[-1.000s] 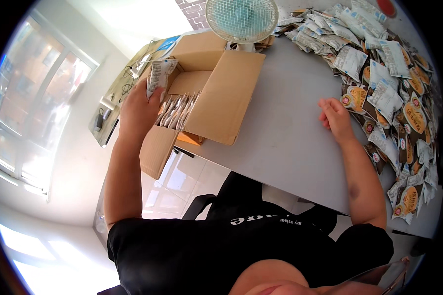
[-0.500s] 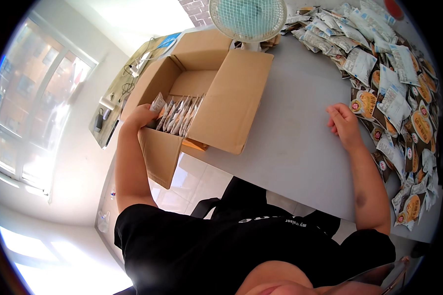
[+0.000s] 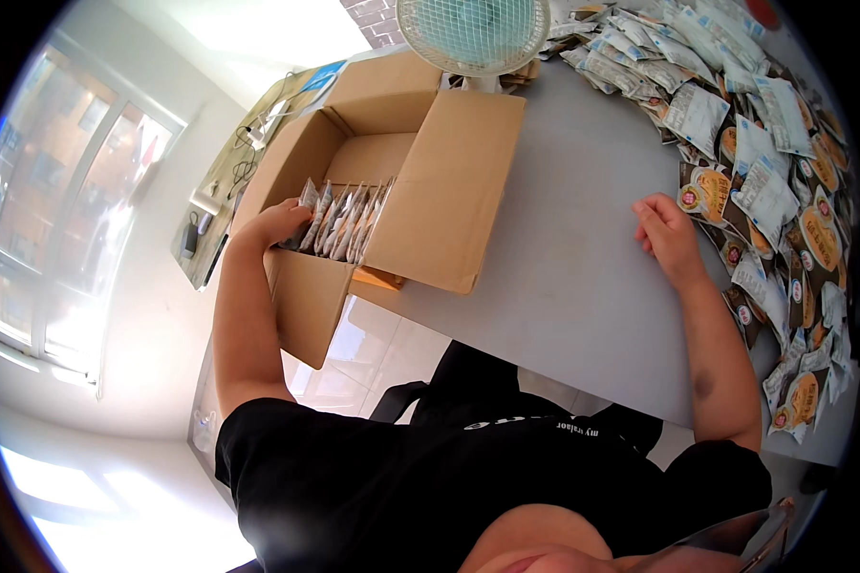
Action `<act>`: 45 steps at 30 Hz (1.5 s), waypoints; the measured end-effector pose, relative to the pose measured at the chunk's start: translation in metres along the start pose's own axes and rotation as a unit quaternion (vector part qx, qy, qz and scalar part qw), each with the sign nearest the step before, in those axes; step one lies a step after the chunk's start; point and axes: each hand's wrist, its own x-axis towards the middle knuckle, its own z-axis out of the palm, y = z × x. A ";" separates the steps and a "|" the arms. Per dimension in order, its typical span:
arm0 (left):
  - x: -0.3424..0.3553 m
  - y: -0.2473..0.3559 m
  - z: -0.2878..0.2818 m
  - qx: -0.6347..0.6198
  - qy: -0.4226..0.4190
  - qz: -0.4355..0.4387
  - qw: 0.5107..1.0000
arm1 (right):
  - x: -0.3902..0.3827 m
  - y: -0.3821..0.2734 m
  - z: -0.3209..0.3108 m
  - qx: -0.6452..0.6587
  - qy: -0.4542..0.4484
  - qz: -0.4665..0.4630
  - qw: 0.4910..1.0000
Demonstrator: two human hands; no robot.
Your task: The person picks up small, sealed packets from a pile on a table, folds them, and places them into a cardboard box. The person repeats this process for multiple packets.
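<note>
An open cardboard box [image 3: 457, 191] stands at the left of the grey table, holding a row of upright packets [image 3: 346, 224]. My left hand [image 3: 284, 222] reaches over the box's near left wall. Its fingers are closed on a packet [image 3: 309, 194] at the left end of the row; the fingertips are partly hidden inside. My right hand [image 3: 667, 237] is held at the table's right side with its fingers curled and nothing visible in them. Just right of it lies a brown and orange packet [image 3: 705, 194], the nearest of a large heap.
A heap of white-backed and brown packets [image 3: 766, 191] spreads along the table's right side. A round fan [image 3: 475, 33] with a wire guard stands behind the box. Cables [image 3: 248, 172] and small devices lie on a wooden surface at far left. The box's near flap [image 3: 308, 307] hangs past the table's edge.
The packet at my left hand has gone lower and stands straighter against the row. My left hand has shifted slightly with it. My right hand has hardly moved.
</note>
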 end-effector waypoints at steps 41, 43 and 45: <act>-0.066 0.508 0.219 0.155 0.056 0.567 0.807 | -0.018 0.006 0.016 -0.341 -0.035 -0.311 0.887; -0.054 0.499 0.222 0.114 0.043 0.559 0.820 | -0.023 -0.004 0.015 -0.378 -0.089 -0.269 0.881; -0.047 0.492 0.221 0.092 0.038 0.553 0.827 | -0.024 -0.006 0.013 -0.395 -0.107 -0.258 0.875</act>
